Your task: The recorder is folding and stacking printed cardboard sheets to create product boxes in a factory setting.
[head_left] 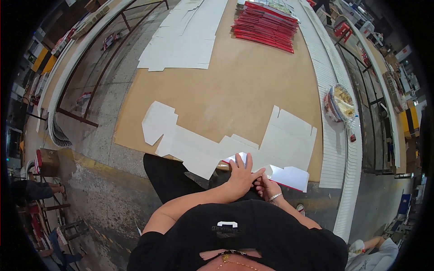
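Observation:
A large die-cut cardboard blank (199, 147), pale grey-white on top, lies spread at the near edge of the table. Its near edge has two folded-up flaps, a white flap (291, 177) with a red edge on the right and a smaller one beneath my left fingers. My left hand (239, 183) is open, fingers spread and pressing on the blank near its middle. Close beside it, my right hand (267, 187) has its fingers curled in a pinch at the blank's near edge. Whatever is between those fingers is too small to make out.
Flat cardboard blanks (181, 47) lie at the table's far left. A stack of red folded cartons (266, 27) sits at the far right. Along the right runs a pale slatted strip (332, 153) bearing a tub of yellowish stuff (340, 103). A person (377, 255) is at lower right.

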### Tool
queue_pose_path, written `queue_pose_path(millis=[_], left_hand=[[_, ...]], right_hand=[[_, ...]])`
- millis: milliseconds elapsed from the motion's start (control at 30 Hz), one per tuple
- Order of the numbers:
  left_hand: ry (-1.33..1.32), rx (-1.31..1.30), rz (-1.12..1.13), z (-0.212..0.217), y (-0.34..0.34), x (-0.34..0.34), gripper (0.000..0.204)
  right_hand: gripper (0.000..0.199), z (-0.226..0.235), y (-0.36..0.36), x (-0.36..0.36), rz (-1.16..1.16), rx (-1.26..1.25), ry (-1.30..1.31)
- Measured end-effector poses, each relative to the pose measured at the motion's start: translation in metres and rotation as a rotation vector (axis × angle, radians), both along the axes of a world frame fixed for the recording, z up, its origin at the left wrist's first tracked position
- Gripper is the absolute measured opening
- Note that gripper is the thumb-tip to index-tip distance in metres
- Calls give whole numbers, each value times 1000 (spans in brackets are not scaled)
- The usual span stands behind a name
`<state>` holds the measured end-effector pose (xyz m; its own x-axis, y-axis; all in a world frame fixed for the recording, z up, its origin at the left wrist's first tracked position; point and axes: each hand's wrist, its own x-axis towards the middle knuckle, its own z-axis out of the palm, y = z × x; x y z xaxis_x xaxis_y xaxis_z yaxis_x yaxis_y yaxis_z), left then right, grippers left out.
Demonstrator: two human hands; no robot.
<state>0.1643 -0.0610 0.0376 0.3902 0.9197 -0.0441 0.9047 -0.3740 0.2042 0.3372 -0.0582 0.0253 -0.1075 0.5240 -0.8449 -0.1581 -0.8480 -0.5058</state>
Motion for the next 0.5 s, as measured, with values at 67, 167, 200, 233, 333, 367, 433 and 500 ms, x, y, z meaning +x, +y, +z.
queue_pose_path(millis=[67, 167, 200, 233, 333, 367, 433, 500], left_hand=[[-30, -69, -39, 1, 3, -3, 78], [-101, -73, -99, 19, 5, -15, 82], [-101, -72, -98, 18, 6, -20, 82], [-250, -29, -129, 16, 9, -27, 83], [-448, -11, -177, 8, 19, -43, 82], [-388, 24, -268, 10, 24, -46, 81], [-283, 89, -355, 12, 27, -47, 73], [-192, -146, -317, 33, 24, -57, 71]], right_hand=[[43, 0, -3, -1, -2, 44, -39], [35, 10, -4, -6, 22, 255, -205], [31, 13, -5, -8, 40, 416, -329], [24, 9, 2, -17, -18, 815, -519], [32, 43, 35, -22, 334, 1518, -1121], [40, 31, 41, -25, 361, 1630, -1074], [52, 26, 56, -46, 351, 1799, -964], [58, 31, 60, -54, 812, 1678, -1102]])
